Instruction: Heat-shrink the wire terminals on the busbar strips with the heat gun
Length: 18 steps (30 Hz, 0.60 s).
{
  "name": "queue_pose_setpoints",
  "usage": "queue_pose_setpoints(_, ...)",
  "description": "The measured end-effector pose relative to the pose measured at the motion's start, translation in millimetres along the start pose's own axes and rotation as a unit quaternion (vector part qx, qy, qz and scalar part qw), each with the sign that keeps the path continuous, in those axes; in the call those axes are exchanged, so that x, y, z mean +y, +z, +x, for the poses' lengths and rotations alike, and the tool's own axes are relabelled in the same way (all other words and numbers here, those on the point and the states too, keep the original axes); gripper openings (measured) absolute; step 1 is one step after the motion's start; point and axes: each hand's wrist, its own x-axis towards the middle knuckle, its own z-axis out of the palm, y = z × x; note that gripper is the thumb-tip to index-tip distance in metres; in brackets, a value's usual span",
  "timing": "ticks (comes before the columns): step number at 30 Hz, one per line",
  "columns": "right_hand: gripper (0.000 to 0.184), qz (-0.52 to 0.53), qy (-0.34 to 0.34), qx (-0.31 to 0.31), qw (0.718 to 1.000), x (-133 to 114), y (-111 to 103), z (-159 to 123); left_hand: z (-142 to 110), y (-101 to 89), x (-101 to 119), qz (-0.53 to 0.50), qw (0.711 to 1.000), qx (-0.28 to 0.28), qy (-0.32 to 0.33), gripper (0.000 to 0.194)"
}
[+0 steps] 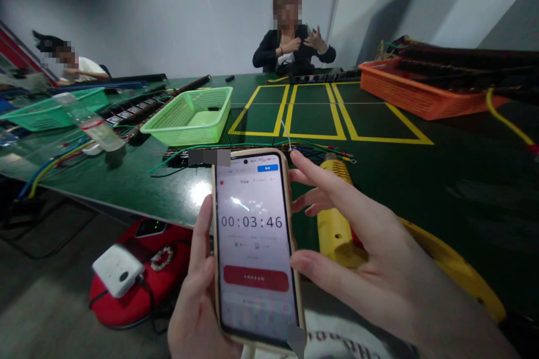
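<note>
My left hand (pixel 197 303) is wrapped round a smartphone (pixel 255 247) held upright in front of me; its screen reads 00:03:46 above a red button. My right hand (pixel 362 247) hovers at the phone's right edge with fingers spread, the thumb close to the red button, holding nothing. Just behind the right hand a yellow heat gun (pixel 334 224) lies on the green table (pixel 421 179). A bundle of coloured wires (pixel 261 148) lies on the table beyond the phone.
A light green basket (pixel 189 118), a second green basket (pixel 50 109), a plastic bottle (pixel 95 123) and an orange basket (pixel 412 90) stand on the table. A person sits at the far side (pixel 290 45), another at far left (pixel 67 61). A red bag (pixel 138 269) with a white charger lies on the floor.
</note>
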Motion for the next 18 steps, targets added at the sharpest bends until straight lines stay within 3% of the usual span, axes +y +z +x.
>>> queue_pose_setpoints(4,0.055,0.096,0.039,-0.018,0.994,-3.7,7.1,-5.2,2.3,-2.2,-0.5,0.0,1.0,0.01,0.011,0.044)
queue_pose_setpoints(9,0.042,0.3,0.106,0.017,0.948,-7.7,29.4,-5.4,6.3,-13.0,-0.2,0.033,0.999,0.028,0.011,0.042)
queue_pose_setpoints(15,0.043,0.42,0.109,0.054,0.9,-4.9,47.2,0.2,10.1,-16.8,4.6,0.148,0.987,-0.038,0.045,0.038)
queue_pose_setpoints(18,0.043,0.433,0.109,0.067,0.892,-7.4,48.9,0.4,11.5,-19.5,4.5,0.162,0.984,-0.068,0.042,0.058)
